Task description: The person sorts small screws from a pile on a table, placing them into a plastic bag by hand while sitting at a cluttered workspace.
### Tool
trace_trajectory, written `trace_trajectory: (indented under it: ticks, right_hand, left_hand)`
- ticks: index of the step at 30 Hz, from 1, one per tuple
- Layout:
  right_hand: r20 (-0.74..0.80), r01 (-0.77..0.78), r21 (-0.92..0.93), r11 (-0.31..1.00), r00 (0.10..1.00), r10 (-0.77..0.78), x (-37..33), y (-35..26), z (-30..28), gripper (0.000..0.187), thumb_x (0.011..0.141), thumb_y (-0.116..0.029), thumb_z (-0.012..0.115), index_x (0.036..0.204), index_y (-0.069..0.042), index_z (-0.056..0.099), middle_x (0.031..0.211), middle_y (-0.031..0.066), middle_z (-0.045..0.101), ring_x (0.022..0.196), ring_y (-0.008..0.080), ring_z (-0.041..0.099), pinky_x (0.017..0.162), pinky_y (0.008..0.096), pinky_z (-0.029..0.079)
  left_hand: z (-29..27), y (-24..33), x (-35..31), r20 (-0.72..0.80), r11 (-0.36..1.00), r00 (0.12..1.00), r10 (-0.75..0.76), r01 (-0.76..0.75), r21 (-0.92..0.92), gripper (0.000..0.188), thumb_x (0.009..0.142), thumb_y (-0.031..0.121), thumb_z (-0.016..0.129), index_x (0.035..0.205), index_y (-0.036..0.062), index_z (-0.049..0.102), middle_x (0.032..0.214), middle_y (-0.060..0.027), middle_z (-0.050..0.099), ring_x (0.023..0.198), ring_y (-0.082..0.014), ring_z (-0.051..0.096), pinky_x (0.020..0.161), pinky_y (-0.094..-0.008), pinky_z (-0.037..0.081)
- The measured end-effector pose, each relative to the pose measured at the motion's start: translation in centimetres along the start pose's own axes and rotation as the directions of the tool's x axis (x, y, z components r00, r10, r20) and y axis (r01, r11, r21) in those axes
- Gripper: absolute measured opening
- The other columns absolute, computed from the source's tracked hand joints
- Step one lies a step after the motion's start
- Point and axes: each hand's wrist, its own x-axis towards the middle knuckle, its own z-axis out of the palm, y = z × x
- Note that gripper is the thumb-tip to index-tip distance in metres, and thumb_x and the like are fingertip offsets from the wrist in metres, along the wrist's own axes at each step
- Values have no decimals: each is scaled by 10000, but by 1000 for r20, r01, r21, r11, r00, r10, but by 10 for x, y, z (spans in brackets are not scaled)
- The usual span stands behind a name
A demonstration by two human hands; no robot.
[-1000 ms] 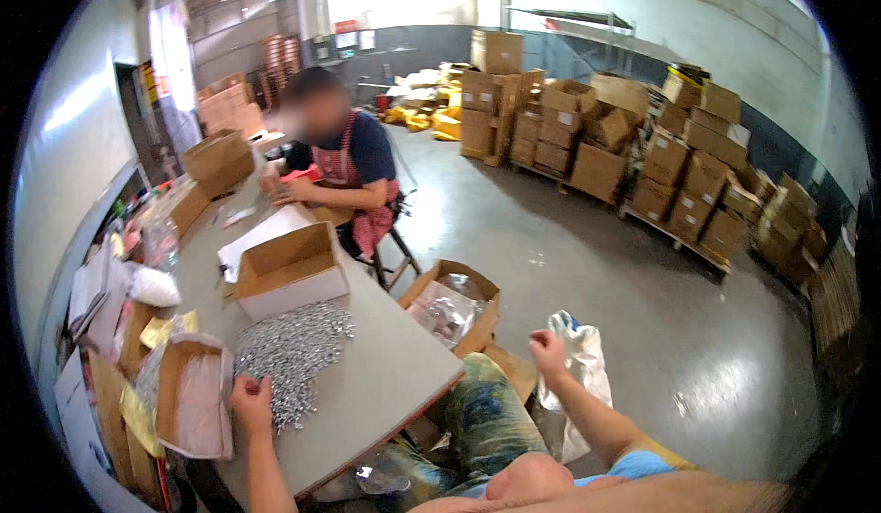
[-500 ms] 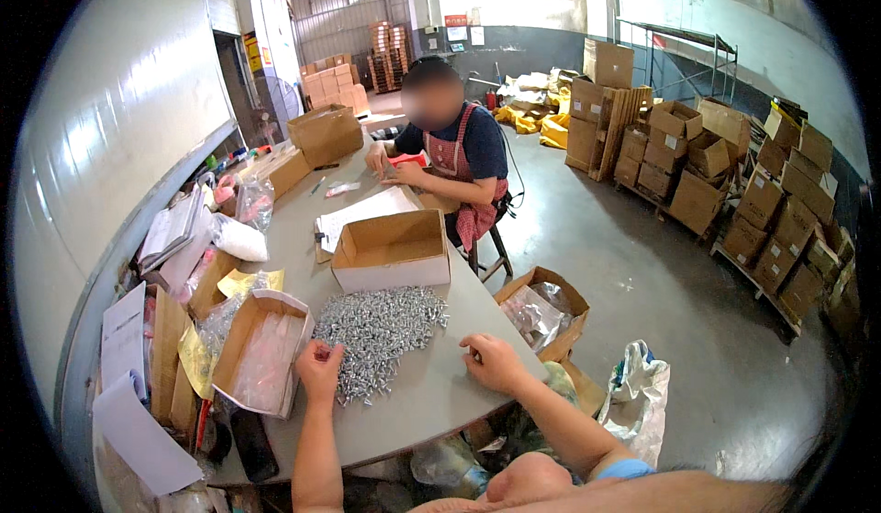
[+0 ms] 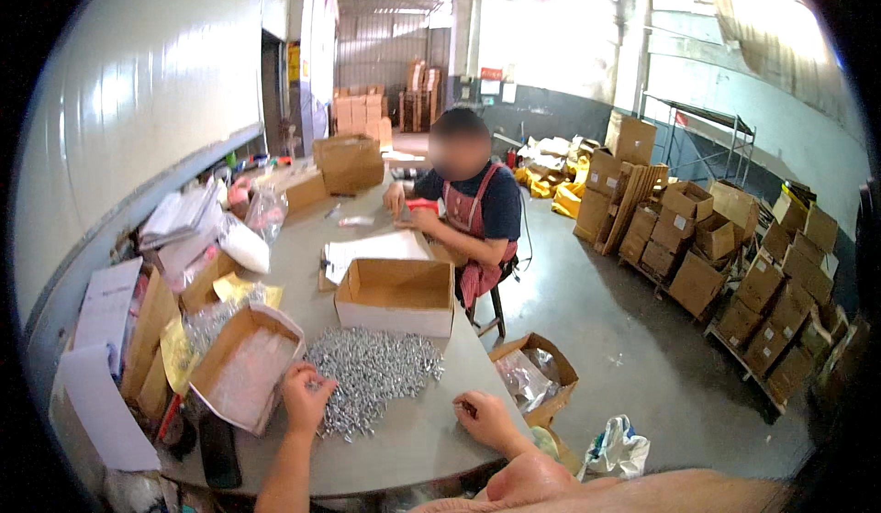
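Note:
A heap of small silvery screws point(image 3: 374, 373) is spread on the grey table point(image 3: 418, 453). At the heap's left edge is my left hand point(image 3: 307, 395), its fingertips pinched together; whatever they hold is too small to name. To the right of the heap, near the table's right edge, my right hand point(image 3: 489, 418) rests with curled fingers. Its fingertips are pressed together, and anything between them is hidden. Close to my left hand stands an open carton of clear plastic bags point(image 3: 243, 366). Beyond the screws sits an open, shallow cardboard box point(image 3: 395, 306).
Across the table, a person in a red apron point(image 3: 470, 210) works with both hands. Papers point(image 3: 372, 251) lie beyond the shallow box. A black phone point(image 3: 218, 449) is near the table's front left. A carton of plastic bags point(image 3: 532, 377) stands beside the table, and stacked cartons point(image 3: 674, 228) line the right.
The view has tilted upward, so the table sits lower in the picture. Both my hands remain near the same places beside the heap, fingers still curled.

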Motion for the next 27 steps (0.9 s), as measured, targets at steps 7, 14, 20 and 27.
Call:
trace_trajectory:
  ticks: [7,14,20,27]
  right_hand:
    - [-31,-62,107,992,997,66,9,-5,-2,146,818,-100,608,933,-11,619,843,178,632,738,316,628,673,361,496]
    - [-46,-66,138,988,996,73,10,-5,0,140,810,-99,626,923,-14,626,841,175,637,754,304,632,675,352,495]
    - [-98,-7,95,995,995,17,5,-2,1,137,797,-97,631,905,-13,636,850,168,641,771,319,630,686,366,500]
    - [-23,24,19,1000,999,-24,-4,-15,0,130,784,-53,608,905,-8,622,885,153,625,725,287,622,658,357,500]
  left_hand:
    - [8,4,3,93,956,966,-241,253,-151,210,649,50,774,685,-9,575,910,-136,615,686,-192,605,584,-278,488]
    - [12,-16,-1,6,995,995,-97,98,-28,238,651,103,786,762,-15,612,742,-95,628,630,-162,597,583,-290,474]
    - [0,1,7,-15,992,992,-128,128,3,261,643,115,787,712,2,562,735,-106,596,637,-205,569,581,-316,448]
    - [-68,84,-66,167,851,974,-151,214,-480,247,704,71,769,696,63,522,761,-16,568,679,-81,486,600,-259,421]
